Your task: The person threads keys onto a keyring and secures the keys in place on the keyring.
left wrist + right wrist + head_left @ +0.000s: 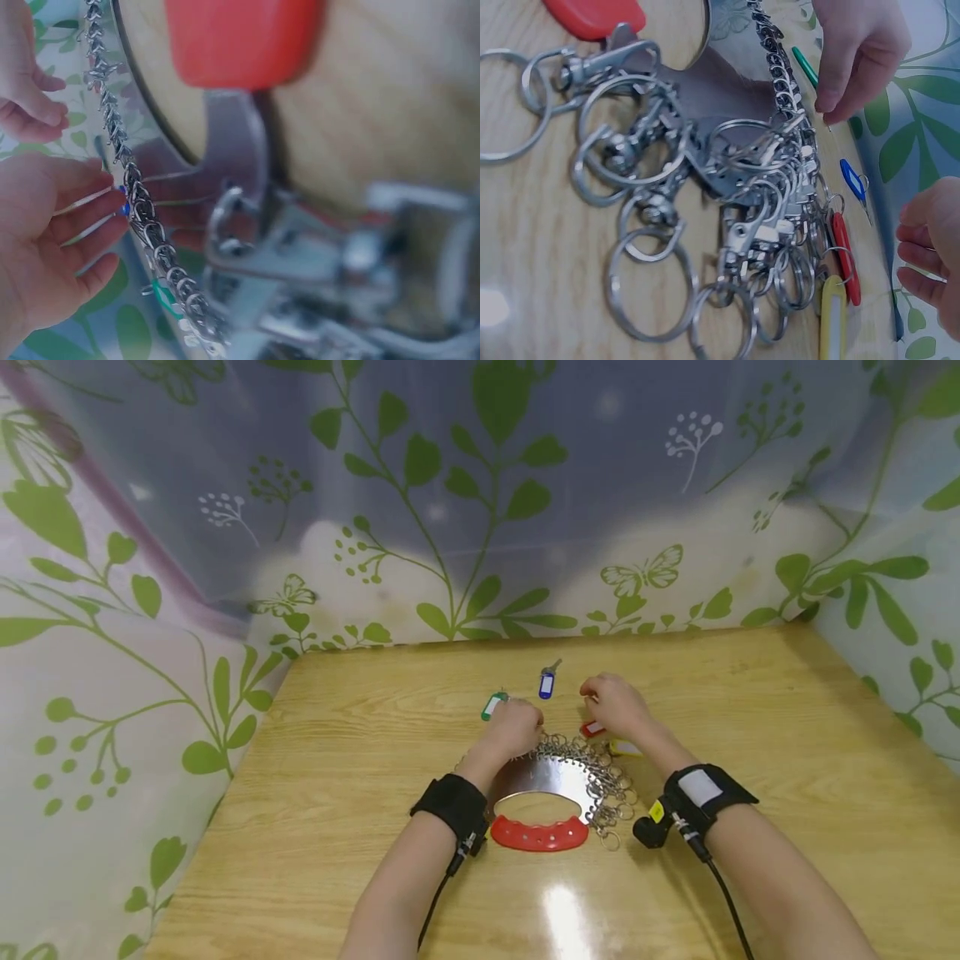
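A curved metal key-ring holder (551,777) with a red handle (538,835) lies on the table, its outer edge lined with key rings on swivel clasps (652,277). My left hand (513,728) hovers by its far edge, fingers loosely bent, near the green key tag (492,705). In the left wrist view, no object shows between the left fingers (86,225). Over the far right side is my right hand (618,706), fingers loosely bent with nothing visible in them. Below it lie a red key tag (592,728) and a yellow key tag (624,747).
A blue key tag with a key (547,684) lies farther back, between the hands. The wooden table (315,827) meets a leaf-patterned curtain (480,527) at the back and sides. Cabled black straps (452,806) circle both wrists.
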Action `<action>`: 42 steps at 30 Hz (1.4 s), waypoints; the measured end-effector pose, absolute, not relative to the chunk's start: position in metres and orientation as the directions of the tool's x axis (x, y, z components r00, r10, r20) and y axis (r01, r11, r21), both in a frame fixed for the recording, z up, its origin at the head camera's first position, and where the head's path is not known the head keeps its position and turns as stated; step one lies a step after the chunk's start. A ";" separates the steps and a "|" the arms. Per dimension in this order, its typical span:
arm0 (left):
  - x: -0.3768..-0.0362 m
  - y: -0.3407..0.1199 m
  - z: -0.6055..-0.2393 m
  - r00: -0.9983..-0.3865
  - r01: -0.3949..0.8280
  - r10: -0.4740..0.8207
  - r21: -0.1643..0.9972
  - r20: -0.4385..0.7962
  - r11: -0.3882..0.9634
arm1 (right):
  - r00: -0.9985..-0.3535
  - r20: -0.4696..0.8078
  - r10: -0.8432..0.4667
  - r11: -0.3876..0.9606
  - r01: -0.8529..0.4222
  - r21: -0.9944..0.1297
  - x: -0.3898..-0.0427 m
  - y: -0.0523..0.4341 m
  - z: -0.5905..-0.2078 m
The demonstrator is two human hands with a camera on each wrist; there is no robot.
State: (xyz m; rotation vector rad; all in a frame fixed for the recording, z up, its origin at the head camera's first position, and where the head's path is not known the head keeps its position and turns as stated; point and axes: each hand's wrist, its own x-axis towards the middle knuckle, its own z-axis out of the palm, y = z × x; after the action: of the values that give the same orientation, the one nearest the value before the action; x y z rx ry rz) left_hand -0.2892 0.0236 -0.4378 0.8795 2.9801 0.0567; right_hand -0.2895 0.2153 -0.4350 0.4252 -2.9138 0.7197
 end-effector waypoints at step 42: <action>-0.278 0.012 -0.438 -0.796 0.605 0.602 0.073 0.055 0.793 | -0.919 0.225 -0.325 0.897 -0.375 -0.236 -0.345 0.163 -0.433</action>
State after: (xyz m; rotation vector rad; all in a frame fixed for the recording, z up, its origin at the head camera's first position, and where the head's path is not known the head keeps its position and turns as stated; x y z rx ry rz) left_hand -0.2778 0.0120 -0.4382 1.0106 3.0018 0.1383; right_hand -0.3453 0.1630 -0.4331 0.5359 -2.8828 0.4124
